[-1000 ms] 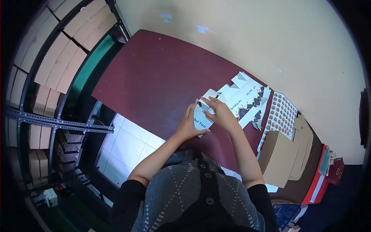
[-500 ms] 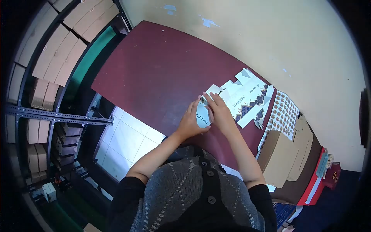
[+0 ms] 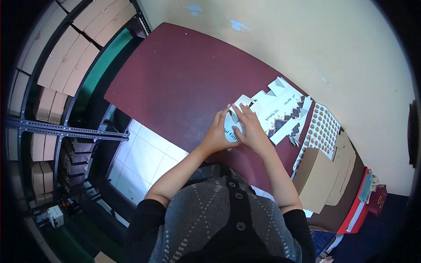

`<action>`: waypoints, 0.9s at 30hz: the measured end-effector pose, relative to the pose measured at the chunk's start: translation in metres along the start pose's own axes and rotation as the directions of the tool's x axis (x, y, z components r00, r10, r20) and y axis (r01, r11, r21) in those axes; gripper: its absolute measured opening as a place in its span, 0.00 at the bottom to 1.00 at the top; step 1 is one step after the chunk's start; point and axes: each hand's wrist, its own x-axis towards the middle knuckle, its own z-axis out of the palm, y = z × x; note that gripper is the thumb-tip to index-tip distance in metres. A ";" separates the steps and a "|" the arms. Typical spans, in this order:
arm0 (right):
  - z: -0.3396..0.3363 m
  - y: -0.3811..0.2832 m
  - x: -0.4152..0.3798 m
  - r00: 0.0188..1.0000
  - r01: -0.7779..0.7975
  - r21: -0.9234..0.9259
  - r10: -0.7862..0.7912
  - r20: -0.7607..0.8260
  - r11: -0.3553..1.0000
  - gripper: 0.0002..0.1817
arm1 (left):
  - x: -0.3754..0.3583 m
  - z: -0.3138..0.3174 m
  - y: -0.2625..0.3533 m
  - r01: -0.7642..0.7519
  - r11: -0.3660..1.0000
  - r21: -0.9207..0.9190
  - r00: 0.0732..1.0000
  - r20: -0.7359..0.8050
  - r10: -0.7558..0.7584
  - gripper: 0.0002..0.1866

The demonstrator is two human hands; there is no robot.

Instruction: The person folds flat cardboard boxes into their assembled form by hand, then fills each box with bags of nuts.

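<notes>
Between my two hands is a white printed carton (image 3: 231,127) with dark lettering on the face toward me, held close over the near edge of the maroon table. My left hand (image 3: 215,136) wraps its left side, thumb along the lower end. On the opposite side, my right hand (image 3: 252,131) is closed around it, with the thumb lying across the lettered face. My fingers hide the far end and the sides. Just beyond my right hand lie flat printed carton sheets (image 3: 280,111), white with dark blue patterned bands, overlapping each other.
A sheet of round brown stickers (image 3: 322,129) lies right of the cartons, partly under brown cardboard (image 3: 322,179). The maroon table (image 3: 175,74) stretches left and away toward the wall. Metal shelving (image 3: 66,129) with boxes stands at left. Farther right is a red object (image 3: 354,210).
My right thumb has come over onto the lettered face of the carton. Both hands stay close to the same spot, and the sheets on the table have not moved.
</notes>
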 end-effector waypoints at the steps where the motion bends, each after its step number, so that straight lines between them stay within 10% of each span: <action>1: -0.004 -0.004 -0.001 1.000 -0.017 0.000 0.017 0.018 1.000 0.38 | 0.000 0.001 -0.001 0.004 1.000 0.004 1.000 0.008 -0.004 0.62; 9: -0.009 0.005 -0.001 0.997 -0.025 0.112 0.017 0.077 0.993 0.28 | -0.009 -0.003 0.000 -0.004 1.000 0.001 0.999 0.032 0.004 0.62; 11: -0.006 0.020 0.000 0.975 -0.068 0.678 0.192 -0.109 0.732 0.23 | -0.019 0.001 -0.007 0.045 0.999 0.013 0.998 0.050 -0.045 0.62; 15: 0.020 0.083 -0.012 0.751 -0.245 0.732 0.602 -0.272 0.636 0.24 | -0.042 0.002 -0.026 0.006 1.000 0.025 0.998 0.068 -0.008 0.63; 22: 0.068 0.084 -0.042 0.796 -0.444 0.856 0.555 0.241 0.266 0.31 | -0.064 -0.032 -0.051 0.069 0.997 -0.028 0.915 0.399 -0.052 0.45; 27: 0.086 0.088 -0.030 0.890 -0.269 0.808 0.456 0.000 0.524 0.27 | -0.067 -0.033 -0.037 0.117 0.988 -0.104 0.782 0.623 -0.027 0.46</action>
